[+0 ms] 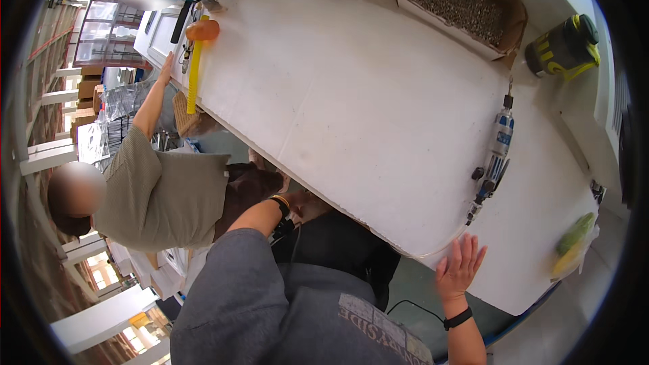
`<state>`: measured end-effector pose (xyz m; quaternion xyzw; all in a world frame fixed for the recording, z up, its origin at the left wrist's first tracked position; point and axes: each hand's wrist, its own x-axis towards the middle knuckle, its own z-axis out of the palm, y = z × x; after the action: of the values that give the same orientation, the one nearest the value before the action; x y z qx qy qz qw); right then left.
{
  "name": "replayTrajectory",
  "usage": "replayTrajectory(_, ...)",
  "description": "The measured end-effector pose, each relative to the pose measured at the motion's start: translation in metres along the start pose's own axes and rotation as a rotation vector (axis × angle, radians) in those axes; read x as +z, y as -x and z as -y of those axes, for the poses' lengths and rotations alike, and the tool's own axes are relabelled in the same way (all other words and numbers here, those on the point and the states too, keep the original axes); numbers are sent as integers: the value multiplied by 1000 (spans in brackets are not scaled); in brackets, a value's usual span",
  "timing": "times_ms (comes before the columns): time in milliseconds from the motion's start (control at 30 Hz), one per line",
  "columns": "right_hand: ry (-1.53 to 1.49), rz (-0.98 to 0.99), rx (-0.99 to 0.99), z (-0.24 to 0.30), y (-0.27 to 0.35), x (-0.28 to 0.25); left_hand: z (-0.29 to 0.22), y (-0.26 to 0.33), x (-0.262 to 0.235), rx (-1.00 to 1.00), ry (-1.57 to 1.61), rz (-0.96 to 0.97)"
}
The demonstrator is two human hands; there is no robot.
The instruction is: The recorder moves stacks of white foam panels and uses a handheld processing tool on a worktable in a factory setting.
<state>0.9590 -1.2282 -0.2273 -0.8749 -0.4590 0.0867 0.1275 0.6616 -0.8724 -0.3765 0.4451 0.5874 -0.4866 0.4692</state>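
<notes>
My right hand [461, 267] lies flat at the near edge of the white worktable [324, 94], fingers spread, holding nothing. Just beyond it rests a blue and grey air tool [501, 135] with a thin bit pointing away from me and a clear hose [439, 251] running off the near edge. My left hand [297, 205] is down beside the table's edge, next to a brownish surface; its fingers are hidden and I cannot make out what it touches. A dark band is on each wrist.
A cardboard box of small metal pieces [466, 3] stands at the back, with a dark bottle [564, 47] to its right. A bag with green and yellow contents [574, 247] lies far right. Far left are an orange object [203, 30], a yellow strip [195, 78] and a co-worker [169, 189].
</notes>
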Motion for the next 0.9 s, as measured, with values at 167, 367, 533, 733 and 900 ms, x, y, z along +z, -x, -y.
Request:
replayTrajectory(167,26,10,52,7,-1,1,-3,19,-37,11,-185,7)
replayTrajectory(367,34,-19,86,16,0,5,-13,40,-54,73,-375,7)
replayTrajectory(533,81,-38,97,27,2,7,-24,44,-57,170,-504,-1)
replayTrajectory(733,153,-97,63,36,6,17,-23,30,-83,300,-634,-45)
replayTrajectory(900,146,-153,94,44,11,13,-32,-9,-98,750,-1322,-157)
